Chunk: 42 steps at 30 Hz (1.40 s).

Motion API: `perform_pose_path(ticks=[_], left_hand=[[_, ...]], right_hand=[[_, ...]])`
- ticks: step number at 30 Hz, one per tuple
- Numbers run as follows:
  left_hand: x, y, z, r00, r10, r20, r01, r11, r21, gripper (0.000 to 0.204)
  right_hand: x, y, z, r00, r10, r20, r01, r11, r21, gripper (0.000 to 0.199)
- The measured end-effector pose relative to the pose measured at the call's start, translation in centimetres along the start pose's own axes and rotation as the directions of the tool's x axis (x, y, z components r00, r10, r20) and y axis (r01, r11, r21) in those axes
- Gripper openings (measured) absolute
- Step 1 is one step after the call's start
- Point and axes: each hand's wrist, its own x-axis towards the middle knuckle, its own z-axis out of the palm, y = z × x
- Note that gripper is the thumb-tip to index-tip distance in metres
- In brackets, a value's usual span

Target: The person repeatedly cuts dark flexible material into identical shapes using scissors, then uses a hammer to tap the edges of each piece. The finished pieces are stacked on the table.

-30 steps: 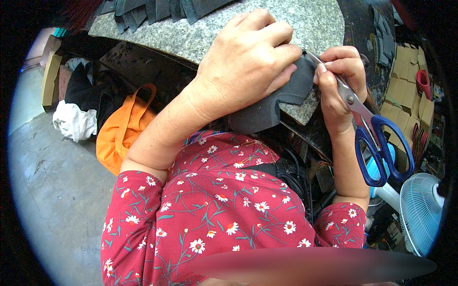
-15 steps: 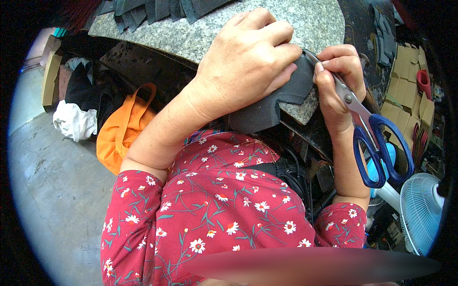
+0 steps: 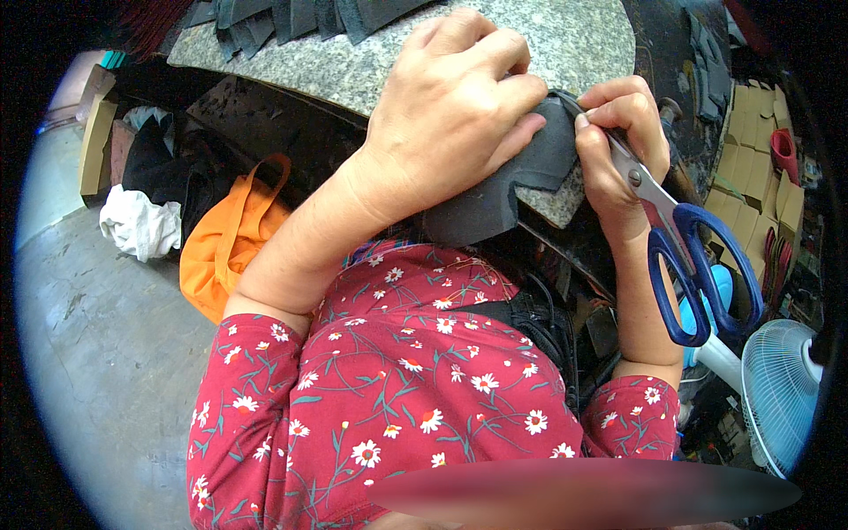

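Note:
A dark grey, flat cut piece (image 3: pixel 481 208), perhaps leather, lies over the near edge of a speckled stone slab (image 3: pixel 583 53). My left hand (image 3: pixel 464 102) is closed on its upper part, fingers curled and thumb pressed along it. At the piece's far right corner, my right hand (image 3: pixel 625 132) pinches the metal blades of a pair of scissors (image 3: pixel 702 265). Their blue handles hang free below the hand, toward my forearm. The blade tips meet the edge of the piece, partly hidden by my fingers.
Several dark strips (image 3: pixel 291 19) lie on the slab's far left, and more dark pieces (image 3: pixel 707 71) at the right. Beige boxes (image 3: pixel 751 159) and a fan (image 3: pixel 777 389) stand to the right. On the left are an orange bag (image 3: pixel 221 247) and white cloth (image 3: pixel 141 223).
My right hand and the scissors have shifted slightly left and up. My left hand has moved a little left, showing more of the piece's top edge.

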Motion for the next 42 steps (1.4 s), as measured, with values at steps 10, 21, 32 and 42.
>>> perform_pose_path(ticks=[10, 21, 32, 42], left_hand=[[-0.2, -0.5, 0.5, 0.996, 0.085, 0.010, -0.086, 0.996, 0.037, 0.016], [-0.2, -0.4, 0.3, 0.996, 0.088, -0.004, -0.087, 0.996, 0.027, 0.016], [0.2, -0.7, 0.1, 0.994, 0.089, 0.068, -0.087, 0.996, -0.036, 0.024], [0.3, -0.3, -0.2, 0.994, 0.105, -0.022, -0.106, 0.994, -0.030, 0.013]], right_hand=[[-0.8, 0.5, -0.1, 0.965, 0.262, -0.026, -0.227, 0.878, 0.421, 0.016], [-1.0, 0.3, -0.3, 0.967, 0.254, 0.017, -0.242, 0.896, 0.371, 0.017], [0.0, 0.2, -0.3, 0.997, 0.055, 0.054, -0.058, 0.997, 0.049, 0.018], [-0.2, 0.4, -0.2, 0.992, 0.120, 0.045, -0.126, 0.970, 0.206, 0.016]])
